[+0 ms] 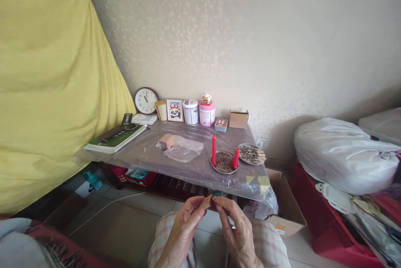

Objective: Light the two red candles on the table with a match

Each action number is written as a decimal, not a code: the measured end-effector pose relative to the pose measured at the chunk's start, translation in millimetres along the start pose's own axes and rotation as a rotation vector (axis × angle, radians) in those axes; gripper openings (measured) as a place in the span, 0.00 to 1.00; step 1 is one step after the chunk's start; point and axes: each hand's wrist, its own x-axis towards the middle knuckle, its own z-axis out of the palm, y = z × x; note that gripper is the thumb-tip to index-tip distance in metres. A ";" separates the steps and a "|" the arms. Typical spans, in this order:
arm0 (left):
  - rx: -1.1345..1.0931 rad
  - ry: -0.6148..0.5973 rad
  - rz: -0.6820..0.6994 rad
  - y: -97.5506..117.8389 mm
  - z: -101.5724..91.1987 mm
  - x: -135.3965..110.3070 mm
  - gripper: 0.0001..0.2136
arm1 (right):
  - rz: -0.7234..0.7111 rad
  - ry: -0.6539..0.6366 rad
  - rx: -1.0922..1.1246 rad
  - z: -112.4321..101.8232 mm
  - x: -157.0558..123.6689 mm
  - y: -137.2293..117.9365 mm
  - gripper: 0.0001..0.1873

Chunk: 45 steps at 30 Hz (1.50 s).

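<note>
My left hand (184, 226) and my right hand (236, 228) meet low in the middle, fingertips pinched together on a small tan piece of paper or card (206, 202). Both hands hover above my lap, in front of the low table (147, 153). Just beyond them on the table sits a round metal plate (224, 162) of dark bits with two red candles (214, 149) standing in it. A second plate (250, 154) of thin sticks lies to its right. What exactly the paper piece is cannot be made out.
A clear plastic bag (183, 147) with a small brown block lies mid-table. Clock (145, 100), tins, framed picture and small boxes line the wall. Green book (114, 137) at left. Yellow cloth (46, 84) far left, white bag (344, 153) and cardboard box (286, 211) at right.
</note>
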 end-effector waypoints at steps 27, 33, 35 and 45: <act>0.016 0.039 -0.030 -10.2 -8.2 4.1 0.13 | 0.009 -0.023 -0.034 3.3 -2.6 5.1 0.13; 0.007 0.047 -0.026 -3.0 -1.9 1.2 0.12 | 0.020 0.001 -0.047 0.7 -0.3 -0.3 0.12; -0.014 0.058 -0.043 -1.5 -0.3 1.3 0.11 | 0.019 0.026 -0.056 0.3 -0.5 -1.1 0.12; -0.037 0.074 -0.051 -3.9 2.2 2.8 0.11 | 0.010 0.082 -0.093 -9.5 7.2 -0.3 0.12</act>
